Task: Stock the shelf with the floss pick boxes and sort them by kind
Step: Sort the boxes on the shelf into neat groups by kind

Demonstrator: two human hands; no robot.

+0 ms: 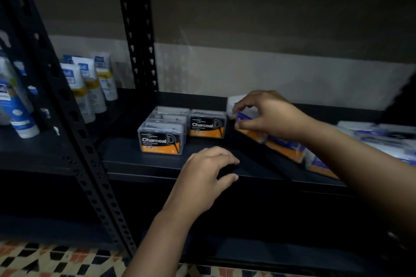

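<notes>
Several black-and-orange Charcoal floss pick boxes stand on the dark shelf (139, 159): a row with its front box (161, 139) on the left and another box (207, 124) to its right. My right hand (267, 114) pinches a purple-and-white floss pick box (244, 112) just right of the Charcoal boxes, at the back of a row of purple-and-orange boxes (286, 149) running toward the front right. My left hand (208, 175) hovers above the shelf's front edge with fingers loosely curled, holding nothing.
White tubes with blue and yellow labels (90, 83) stand in the neighbouring bay at left, behind a black perforated upright (90, 157). More pale boxes (382, 135) lie at the far right. A patterned tile floor (45, 261) shows below.
</notes>
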